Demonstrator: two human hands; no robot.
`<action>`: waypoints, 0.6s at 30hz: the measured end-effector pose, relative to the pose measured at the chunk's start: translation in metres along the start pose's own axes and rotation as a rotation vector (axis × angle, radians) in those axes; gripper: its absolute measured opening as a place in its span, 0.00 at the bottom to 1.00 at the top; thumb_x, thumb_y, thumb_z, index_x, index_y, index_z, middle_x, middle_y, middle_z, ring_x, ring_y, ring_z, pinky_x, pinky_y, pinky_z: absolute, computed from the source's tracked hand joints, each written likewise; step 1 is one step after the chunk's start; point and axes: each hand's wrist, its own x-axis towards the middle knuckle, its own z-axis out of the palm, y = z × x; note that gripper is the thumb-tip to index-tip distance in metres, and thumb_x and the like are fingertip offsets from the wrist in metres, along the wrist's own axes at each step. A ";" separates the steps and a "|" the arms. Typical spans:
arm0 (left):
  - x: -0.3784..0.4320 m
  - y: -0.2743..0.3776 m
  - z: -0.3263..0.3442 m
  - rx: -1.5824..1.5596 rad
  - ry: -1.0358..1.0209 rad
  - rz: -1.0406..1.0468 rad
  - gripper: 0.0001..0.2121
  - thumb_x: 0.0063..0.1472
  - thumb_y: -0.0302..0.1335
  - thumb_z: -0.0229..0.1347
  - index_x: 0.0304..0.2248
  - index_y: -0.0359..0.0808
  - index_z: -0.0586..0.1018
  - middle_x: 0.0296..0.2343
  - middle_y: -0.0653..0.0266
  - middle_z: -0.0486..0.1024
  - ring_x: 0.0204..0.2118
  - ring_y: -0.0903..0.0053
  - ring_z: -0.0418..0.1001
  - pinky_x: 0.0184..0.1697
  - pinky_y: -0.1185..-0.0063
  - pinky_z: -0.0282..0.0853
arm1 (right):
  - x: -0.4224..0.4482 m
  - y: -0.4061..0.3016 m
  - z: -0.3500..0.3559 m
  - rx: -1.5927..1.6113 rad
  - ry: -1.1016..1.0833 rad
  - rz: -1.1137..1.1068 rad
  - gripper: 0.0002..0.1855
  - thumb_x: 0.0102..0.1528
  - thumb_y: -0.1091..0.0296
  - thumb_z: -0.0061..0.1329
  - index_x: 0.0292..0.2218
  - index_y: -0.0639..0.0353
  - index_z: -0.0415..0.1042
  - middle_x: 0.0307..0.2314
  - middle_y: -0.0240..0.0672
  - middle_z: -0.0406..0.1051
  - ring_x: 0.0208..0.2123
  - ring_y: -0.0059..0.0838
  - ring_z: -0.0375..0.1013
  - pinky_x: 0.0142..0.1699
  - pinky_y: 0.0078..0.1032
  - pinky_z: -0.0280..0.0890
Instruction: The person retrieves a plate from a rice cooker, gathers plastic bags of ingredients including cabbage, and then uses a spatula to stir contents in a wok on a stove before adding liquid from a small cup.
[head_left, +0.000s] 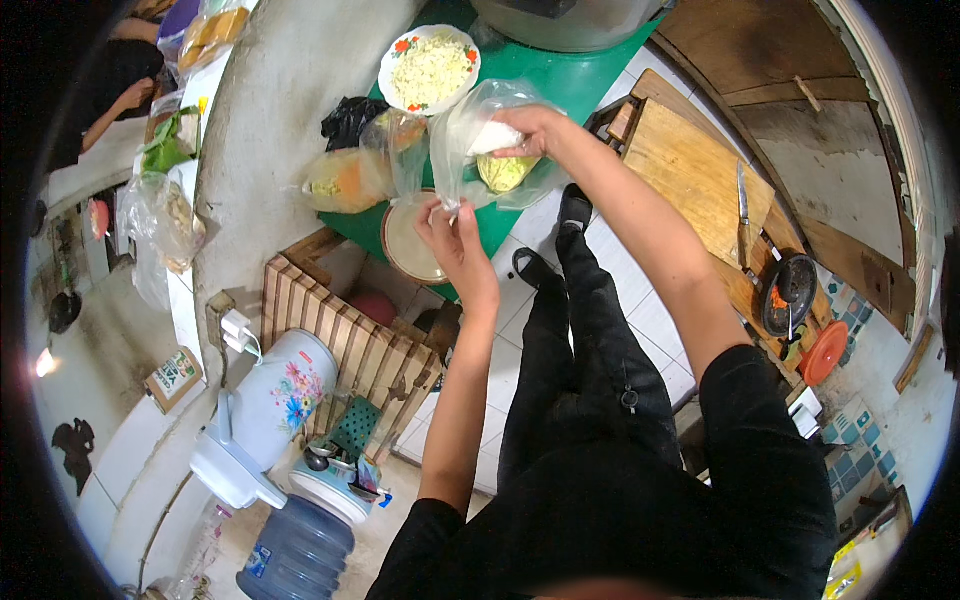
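Note:
A clear plastic bag (448, 154) hangs between my hands above a green tabletop (495, 225). The fingers of my left hand (459, 244) pinch its gathered edge. My right hand (529, 127) is at the bag's other side, gripping a white bundle (495, 139) whose contents I cannot make out. Just below that bundle, a cut piece of cabbage (506, 172) shows pale green, partly behind plastic. Under my left hand is a plate with a brown rim (412, 240). Farther back, a flower-patterned bowl (427, 71) holds chopped pale vegetable.
Left of my hands lie filled plastic bags (349, 184) and a black bag (352, 122). To the right, a knife (742, 214) rests on a wooden board (690, 169) near a stone mortar (787, 292). Another person's hand (135, 96) appears beyond the wall at upper left.

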 end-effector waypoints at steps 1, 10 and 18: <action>0.006 0.001 -0.002 0.012 -0.023 0.011 0.07 0.60 0.28 0.48 0.31 0.32 0.70 0.43 0.63 0.54 0.36 0.81 0.63 0.40 0.82 0.60 | -0.002 -0.005 0.004 -0.054 0.015 0.017 0.14 0.54 0.64 0.45 0.43 0.54 0.66 0.37 0.34 0.70 0.37 0.29 0.72 0.34 0.28 0.74; 0.003 -0.012 0.002 -0.261 -0.026 -0.091 0.07 0.61 0.26 0.46 0.37 0.31 0.69 0.44 0.62 0.59 0.45 0.78 0.63 0.49 0.79 0.56 | 0.078 -0.012 0.023 -0.603 0.139 -0.347 0.17 0.48 0.63 0.52 0.39 0.60 0.71 0.38 0.36 0.68 0.35 0.29 0.71 0.25 0.26 0.73; 0.020 -0.009 0.020 -0.312 -0.160 -0.005 0.09 0.62 0.29 0.45 0.41 0.35 0.67 0.40 0.61 0.67 0.47 0.75 0.63 0.52 0.75 0.54 | 0.189 -0.041 -0.020 -1.318 0.238 -0.432 0.15 0.44 0.63 0.49 0.33 0.62 0.74 0.28 0.40 0.74 0.22 0.31 0.74 0.31 0.27 0.69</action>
